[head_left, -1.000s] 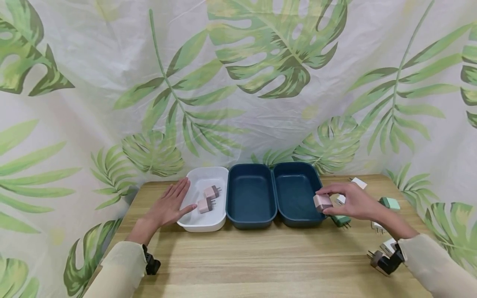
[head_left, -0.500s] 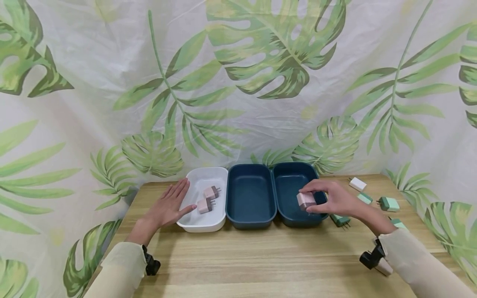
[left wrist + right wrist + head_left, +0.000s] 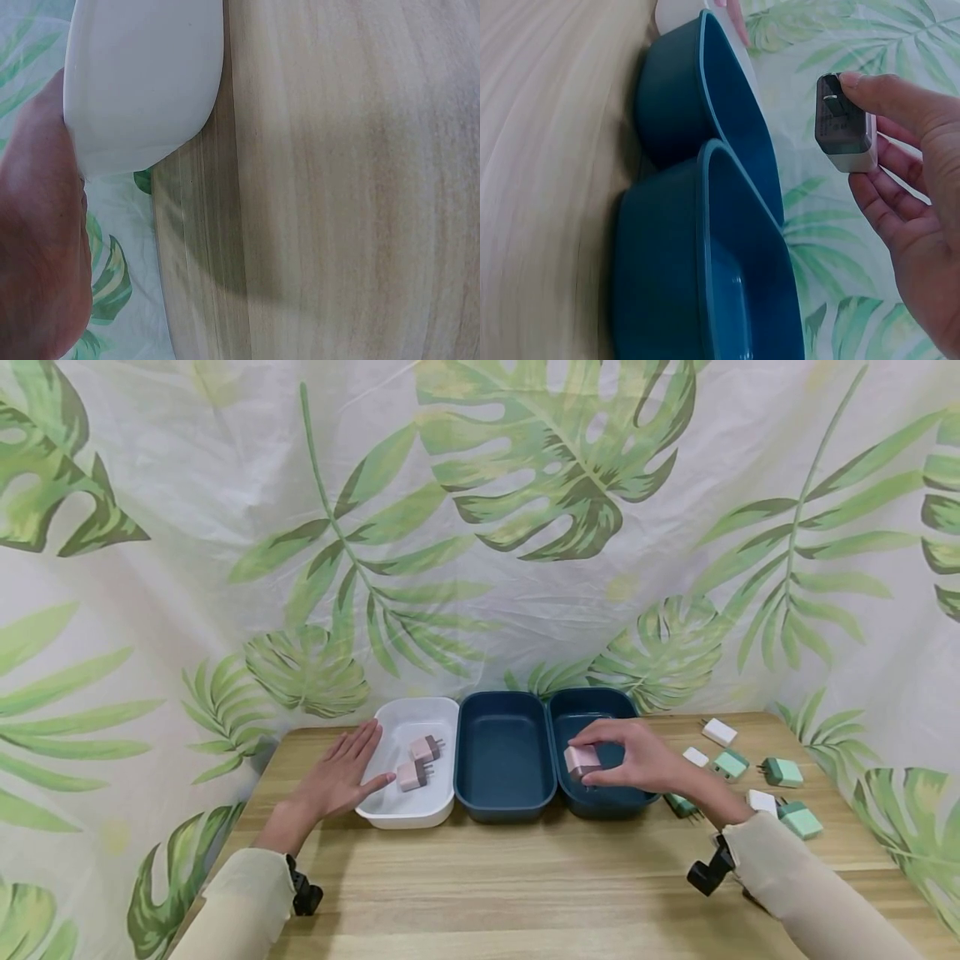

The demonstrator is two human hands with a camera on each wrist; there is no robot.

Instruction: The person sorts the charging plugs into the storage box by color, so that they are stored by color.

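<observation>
My right hand (image 3: 641, 760) pinches a pink power adapter (image 3: 581, 762) between thumb and fingers, above the right dark blue bin (image 3: 611, 808). In the right wrist view, the adapter's darker end (image 3: 841, 124) shows its metal prongs. My left hand (image 3: 337, 781) lies with straight fingers against the left rim of the white bin (image 3: 408, 820), its thumb reaching over the inside. Two pink adapters (image 3: 412, 775) lie in that bin. Between the white bin and the right one stands another dark blue bin (image 3: 506, 812), with nothing visible inside.
Right of the bins, several adapters are scattered over the wooden table (image 3: 510, 885), among them a white adapter (image 3: 718, 732) and a mint-green adapter (image 3: 800, 820). My right forearm partly covers that area. A leaf-patterned cloth (image 3: 525, 610) hangs behind the table.
My right hand has carried the pink adapter leftward, from the right bin's outer edge to over that bin. More adapters at right are uncovered. The left hand has stayed put.
</observation>
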